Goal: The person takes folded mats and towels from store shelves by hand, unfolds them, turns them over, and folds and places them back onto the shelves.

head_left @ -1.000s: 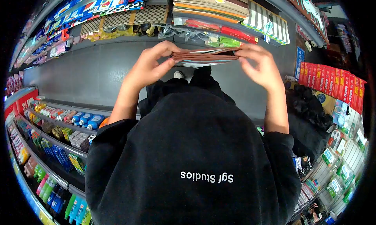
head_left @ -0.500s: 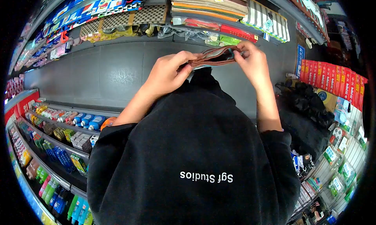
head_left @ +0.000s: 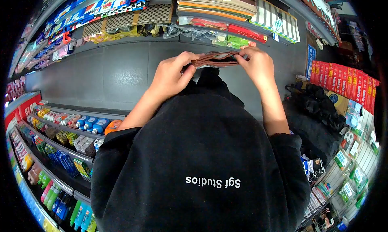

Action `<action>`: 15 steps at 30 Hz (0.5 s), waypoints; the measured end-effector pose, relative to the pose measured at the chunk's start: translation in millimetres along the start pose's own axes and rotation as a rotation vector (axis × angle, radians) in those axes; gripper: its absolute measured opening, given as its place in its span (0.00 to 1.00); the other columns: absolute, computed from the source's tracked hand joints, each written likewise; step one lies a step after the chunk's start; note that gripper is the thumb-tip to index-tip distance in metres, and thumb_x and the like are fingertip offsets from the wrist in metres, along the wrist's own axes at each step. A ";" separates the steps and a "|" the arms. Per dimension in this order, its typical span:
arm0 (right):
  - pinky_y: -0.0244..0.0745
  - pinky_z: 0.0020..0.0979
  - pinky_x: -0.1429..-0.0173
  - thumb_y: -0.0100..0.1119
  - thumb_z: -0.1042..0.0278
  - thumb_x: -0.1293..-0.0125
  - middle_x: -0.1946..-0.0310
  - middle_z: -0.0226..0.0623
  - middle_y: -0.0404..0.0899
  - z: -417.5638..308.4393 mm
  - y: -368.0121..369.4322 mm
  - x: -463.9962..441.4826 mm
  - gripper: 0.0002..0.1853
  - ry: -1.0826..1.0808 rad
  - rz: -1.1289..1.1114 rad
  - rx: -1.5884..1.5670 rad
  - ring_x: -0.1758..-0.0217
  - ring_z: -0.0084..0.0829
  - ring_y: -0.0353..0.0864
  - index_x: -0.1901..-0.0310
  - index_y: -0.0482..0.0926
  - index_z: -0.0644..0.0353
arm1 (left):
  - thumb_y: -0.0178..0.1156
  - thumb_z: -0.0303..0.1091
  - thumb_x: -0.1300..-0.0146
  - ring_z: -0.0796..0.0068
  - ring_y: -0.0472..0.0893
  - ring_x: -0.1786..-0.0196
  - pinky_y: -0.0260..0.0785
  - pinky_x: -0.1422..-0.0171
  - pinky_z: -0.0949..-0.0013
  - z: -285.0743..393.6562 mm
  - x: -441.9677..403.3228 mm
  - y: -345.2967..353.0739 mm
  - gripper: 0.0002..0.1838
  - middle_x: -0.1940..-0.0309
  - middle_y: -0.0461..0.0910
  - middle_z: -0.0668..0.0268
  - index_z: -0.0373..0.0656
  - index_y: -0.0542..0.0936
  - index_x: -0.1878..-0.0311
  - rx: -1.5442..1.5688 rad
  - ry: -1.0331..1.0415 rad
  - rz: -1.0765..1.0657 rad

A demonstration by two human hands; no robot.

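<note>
A folded brown-edged cloth item [head_left: 217, 60], with pale and bluish patches, hangs between both hands in front of my black shirt. My left hand [head_left: 171, 73] pinches its left end between thumb and fingers. The right end is pinched by my right hand [head_left: 257, 65]. Its layers gape a little in the middle, and the fingertips are partly hidden by the folds. Beyond it, on the shelf, lie stacked brown and orange mats [head_left: 216, 7].
Shelves with striped mats [head_left: 277, 22] and checked mats [head_left: 137, 17] run along the far side. Bottles and boxes fill the lower-left shelves [head_left: 60, 149]. Red boxes [head_left: 342, 82] and a black bag [head_left: 319, 104] are at the right, beside hanging packets [head_left: 357, 175].
Both hands have come closer together over the last second, and the left one has moved right. The cloth item now spans a shorter width; its opening has narrowed since half a second ago.
</note>
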State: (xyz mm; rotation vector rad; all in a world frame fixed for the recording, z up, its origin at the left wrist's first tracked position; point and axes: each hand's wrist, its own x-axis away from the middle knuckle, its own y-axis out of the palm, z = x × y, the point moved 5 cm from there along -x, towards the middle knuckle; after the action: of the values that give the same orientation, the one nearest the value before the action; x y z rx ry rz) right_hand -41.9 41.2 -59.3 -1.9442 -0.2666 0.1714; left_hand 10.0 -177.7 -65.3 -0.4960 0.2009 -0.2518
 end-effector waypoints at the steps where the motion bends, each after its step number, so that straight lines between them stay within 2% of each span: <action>1: 0.74 0.37 0.64 0.63 0.61 0.50 0.72 0.36 0.80 0.4 1.2 0.4 0.08 0.032 -0.022 0.007 0.68 0.39 0.80 0.72 0.80 0.55 | 0.56 0.23 0.43 0.64 0.81 0.56 0.72 0.54 0.69 -0.9 0.0 -0.5 0.10 0.57 0.81 0.60 0.38 0.74 0.57 0.008 -0.001 0.019; 2: 0.74 0.37 0.64 0.63 0.60 0.50 0.72 0.36 0.81 1.3 2.4 0.7 0.08 0.064 -0.043 0.014 0.69 0.39 0.80 0.72 0.81 0.55 | 0.56 0.23 0.43 0.64 0.81 0.56 0.72 0.54 0.69 -1.3 -0.2 0.3 0.10 0.57 0.81 0.60 0.38 0.74 0.57 0.008 -0.002 0.020; 4: 0.74 0.38 0.64 0.63 0.60 0.49 0.72 0.36 0.81 2.5 4.8 1.0 0.08 0.061 -0.025 0.000 0.69 0.39 0.80 0.71 0.81 0.55 | 0.57 0.24 0.46 0.59 0.81 0.66 0.72 0.63 0.65 2.4 -0.5 -2.2 0.12 0.66 0.80 0.59 0.43 0.75 0.57 0.021 0.076 0.106; 15: 0.75 0.38 0.62 0.63 0.66 0.50 0.70 0.39 0.81 7.4 22.0 3.6 0.10 0.095 -0.103 -0.166 0.65 0.41 0.81 0.65 0.80 0.56 | 0.57 0.24 0.48 0.59 0.80 0.67 0.71 0.64 0.63 6.5 -0.5 3.6 0.13 0.69 0.80 0.61 0.45 0.75 0.57 -0.026 0.196 -0.043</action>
State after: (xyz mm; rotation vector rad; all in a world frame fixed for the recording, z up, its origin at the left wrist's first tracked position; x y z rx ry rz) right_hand -38.0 40.7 -82.4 -2.0904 -0.3257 -0.0108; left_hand 11.8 -171.6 -61.4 -0.5015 0.3848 -0.3399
